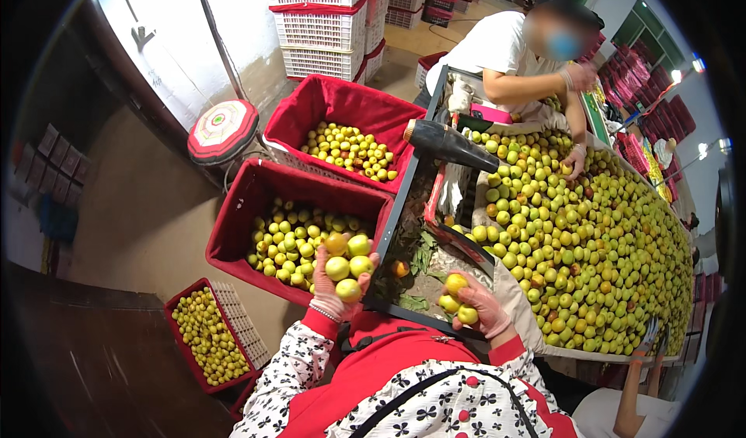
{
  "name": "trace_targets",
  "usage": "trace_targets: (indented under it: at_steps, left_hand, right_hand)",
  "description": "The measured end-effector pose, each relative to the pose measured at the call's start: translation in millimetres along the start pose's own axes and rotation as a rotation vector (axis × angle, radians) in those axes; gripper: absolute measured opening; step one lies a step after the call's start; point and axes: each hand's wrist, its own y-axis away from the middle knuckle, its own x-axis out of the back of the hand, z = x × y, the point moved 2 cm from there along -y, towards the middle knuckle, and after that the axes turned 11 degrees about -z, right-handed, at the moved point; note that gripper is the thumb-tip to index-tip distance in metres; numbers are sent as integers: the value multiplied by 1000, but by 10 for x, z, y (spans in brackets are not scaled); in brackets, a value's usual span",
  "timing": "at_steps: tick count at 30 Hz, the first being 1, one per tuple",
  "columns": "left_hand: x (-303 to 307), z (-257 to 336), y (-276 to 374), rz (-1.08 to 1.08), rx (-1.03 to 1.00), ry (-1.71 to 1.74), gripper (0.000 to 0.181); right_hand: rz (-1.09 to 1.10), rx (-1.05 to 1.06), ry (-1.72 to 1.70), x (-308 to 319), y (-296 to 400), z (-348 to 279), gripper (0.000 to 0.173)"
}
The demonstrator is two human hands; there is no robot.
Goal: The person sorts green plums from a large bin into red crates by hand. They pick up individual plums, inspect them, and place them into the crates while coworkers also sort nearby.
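Note:
My left hand (338,283), in a thin glove, holds several yellow-green jujube fruits (337,268) at the near side of a red-lined crate (233,228) partly filled with similar fruits. In my right hand (484,307), also gloved, are several yellow fruits (449,303), above the near end of a dark-framed sorting table (408,315). Leaves (422,251) and one orange-brown fruit (400,268) lie on the table between my hands. To the right spreads a large heap of green, yellow and brownish fruits (583,251) on pale cloth.
A black hair dryer (451,143) lies across the table's divider. Another red-lined crate (344,103) and a round stool (223,126) stand beyond; a smaller fruit crate (239,321) is on the floor at left. Co-workers' hands (576,161) reach into the heap across and at lower right.

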Motion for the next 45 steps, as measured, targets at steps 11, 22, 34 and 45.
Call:
trace_targets:
  at_steps: [11, 22, 34, 45]
  left_hand:
    - [586, 543, 207, 32, -79, 61, 65]
    - [1818, 937, -152, 412, 43, -228, 70]
    - [353, 544, -550, 210, -124, -823, 45]
    - [-391, -571, -773, -57, 324, -623, 37]
  right_hand:
    - [-34, 162, 229, -742, -1873, -1140, 48]
    - [-60, -62, -301, 15, -825, 231, 49]
    - [280, 331, -193, -19, -562, 98, 35]
    - [515, 930, 1523, -577, -567, -64, 55]
